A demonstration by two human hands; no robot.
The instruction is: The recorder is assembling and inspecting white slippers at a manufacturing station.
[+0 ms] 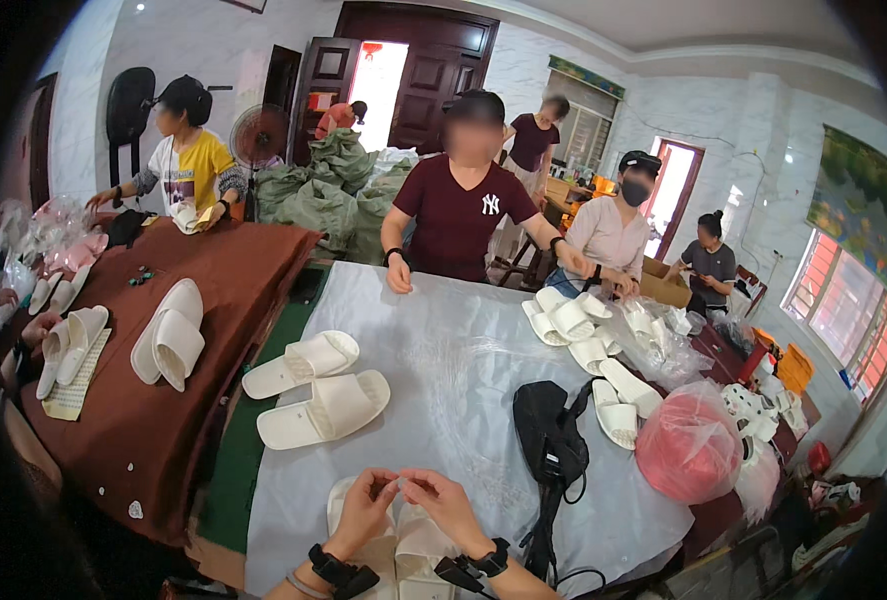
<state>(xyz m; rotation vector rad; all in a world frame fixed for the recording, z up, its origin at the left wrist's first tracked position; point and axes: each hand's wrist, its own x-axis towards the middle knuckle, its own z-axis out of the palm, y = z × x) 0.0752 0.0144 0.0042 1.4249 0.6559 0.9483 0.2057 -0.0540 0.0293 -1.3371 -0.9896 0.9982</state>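
Observation:
My left hand (366, 508) and my right hand (449, 510) meet at their fingertips above a pair of white open-toe slippers (418, 548). Thumbs and index fingers are pinched together on both; whatever lies between them, if anything, is too small to make out. The slippers lie side by side at the near edge of the table, partly covered by my hands and wrists. Further off to the left rests another white pair, one slipper (328, 410) nearer and the other (303, 363) behind it. Black bands circle both my wrists.
Grey plastic sheeting (433, 350) covers my table. Right of my hands lies a black strapped item (550, 432) with a cable. Beyond are white slippers (566, 318) and a pink-filled plastic bag (690, 442). A brown-covered table (233, 300) stands left. A person in maroon (463, 205) stands opposite.

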